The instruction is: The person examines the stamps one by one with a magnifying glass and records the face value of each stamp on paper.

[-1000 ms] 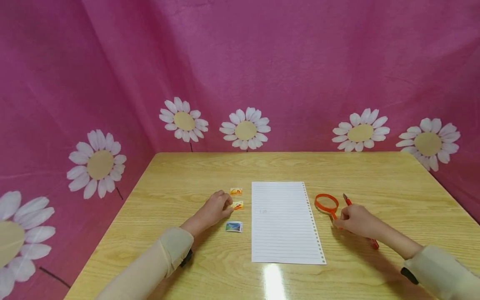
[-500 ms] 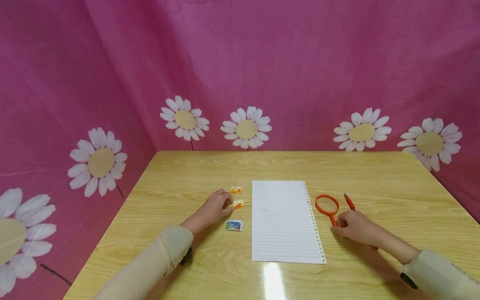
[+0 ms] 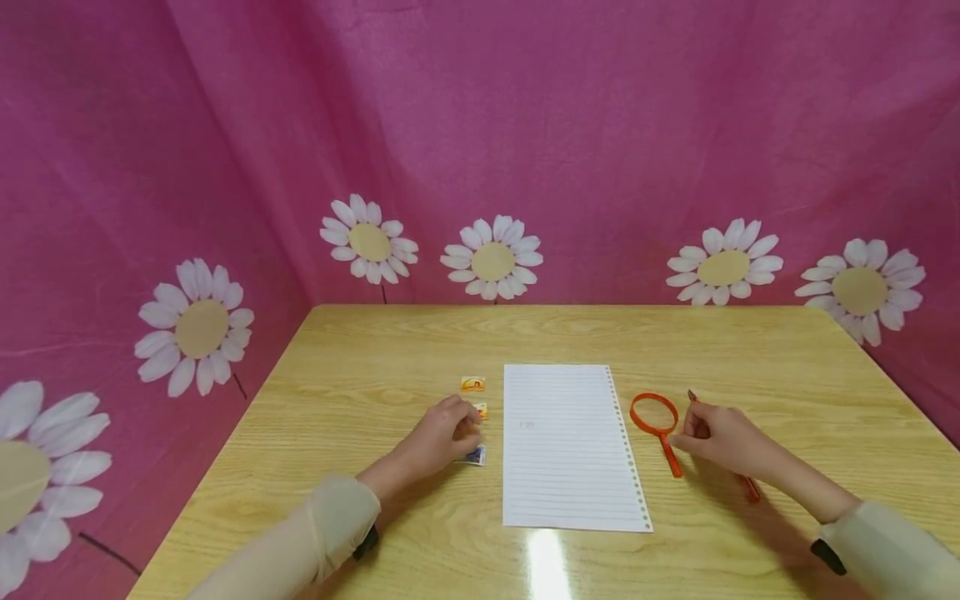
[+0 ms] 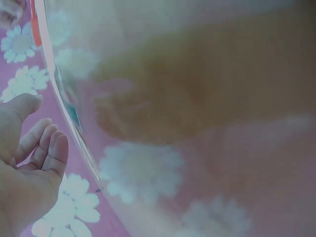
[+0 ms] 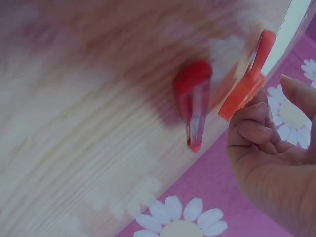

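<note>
My left hand (image 3: 442, 435) hovers over a small blue-and-green stamp-like picture (image 3: 477, 456), partly covering it. In the left wrist view its thumb stands apart from loosely bent fingers (image 4: 58, 153), with nothing between them. Just beyond, a yellow stamp-like picture (image 3: 482, 411) shows past the knuckles; another yellow one (image 3: 472, 383) lies farther back. My right hand (image 3: 723, 437) is above the red pen (image 3: 752, 490), its fingers loosely curled and holding nothing. Beside it the orange magnifying glass (image 3: 672, 458) lies flat, handle toward me, thumb right near the handle.
A lined sheet of paper (image 3: 566, 475) with a faint pencilled note and punched holes lies between the hands. The wooden table (image 3: 405, 337) ends at a pink curtain (image 3: 600, 125) printed with daisies.
My right hand has let go of the magnifying glass handle and lifted slightly. My left hand has moved from beside the middle yellow picture toward me, over the blue-green one.
</note>
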Demonstrator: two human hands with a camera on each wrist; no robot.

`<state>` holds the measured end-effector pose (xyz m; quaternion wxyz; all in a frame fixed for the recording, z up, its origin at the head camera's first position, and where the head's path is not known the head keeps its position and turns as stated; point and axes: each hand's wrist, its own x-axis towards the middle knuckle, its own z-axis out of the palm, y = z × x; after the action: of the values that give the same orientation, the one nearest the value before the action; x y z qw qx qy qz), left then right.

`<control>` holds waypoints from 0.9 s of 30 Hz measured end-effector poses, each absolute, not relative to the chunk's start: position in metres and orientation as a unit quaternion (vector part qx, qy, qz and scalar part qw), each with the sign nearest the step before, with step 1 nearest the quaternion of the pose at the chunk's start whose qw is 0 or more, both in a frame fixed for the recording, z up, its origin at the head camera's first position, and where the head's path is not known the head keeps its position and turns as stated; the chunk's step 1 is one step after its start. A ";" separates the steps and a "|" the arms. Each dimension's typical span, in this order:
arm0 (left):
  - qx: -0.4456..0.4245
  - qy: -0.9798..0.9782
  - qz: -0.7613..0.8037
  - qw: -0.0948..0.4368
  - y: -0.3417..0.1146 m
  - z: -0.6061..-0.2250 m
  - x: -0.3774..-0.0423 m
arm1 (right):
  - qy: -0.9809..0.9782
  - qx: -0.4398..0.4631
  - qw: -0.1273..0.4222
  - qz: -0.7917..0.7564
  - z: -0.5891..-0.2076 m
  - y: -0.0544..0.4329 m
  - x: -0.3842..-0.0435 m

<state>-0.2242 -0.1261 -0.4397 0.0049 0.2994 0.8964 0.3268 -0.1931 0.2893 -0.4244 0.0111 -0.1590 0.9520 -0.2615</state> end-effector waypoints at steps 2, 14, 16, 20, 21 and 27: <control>0.306 0.893 0.329 0.011 -0.124 -0.439 -0.217 | 0.952 -0.157 0.003 -0.262 -0.423 0.293 -0.196; 0.362 0.889 0.277 0.044 -0.108 -0.443 -0.181 | 0.956 -0.137 0.007 -0.259 -0.424 0.309 -0.215; 0.372 0.887 0.269 0.054 -0.106 -0.443 -0.176 | 0.957 -0.132 0.006 -0.257 -0.426 0.313 -0.219; 0.387 0.886 0.246 0.071 -0.102 -0.442 -0.169 | 0.962 -0.121 -0.002 -0.243 -0.430 0.318 -0.224; 0.389 0.886 0.240 0.074 -0.101 -0.442 -0.168 | 0.964 -0.119 -0.004 -0.239 -0.431 0.320 -0.225; 0.396 0.889 0.217 0.077 -0.100 -0.440 -0.165 | 0.969 -0.120 -0.021 -0.216 -0.434 0.326 -0.233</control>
<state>-0.1651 -0.0995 -0.4405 0.0771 0.3955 0.8892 0.2168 -0.2331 0.3256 -0.4344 -0.0211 -0.1203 0.9687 -0.2159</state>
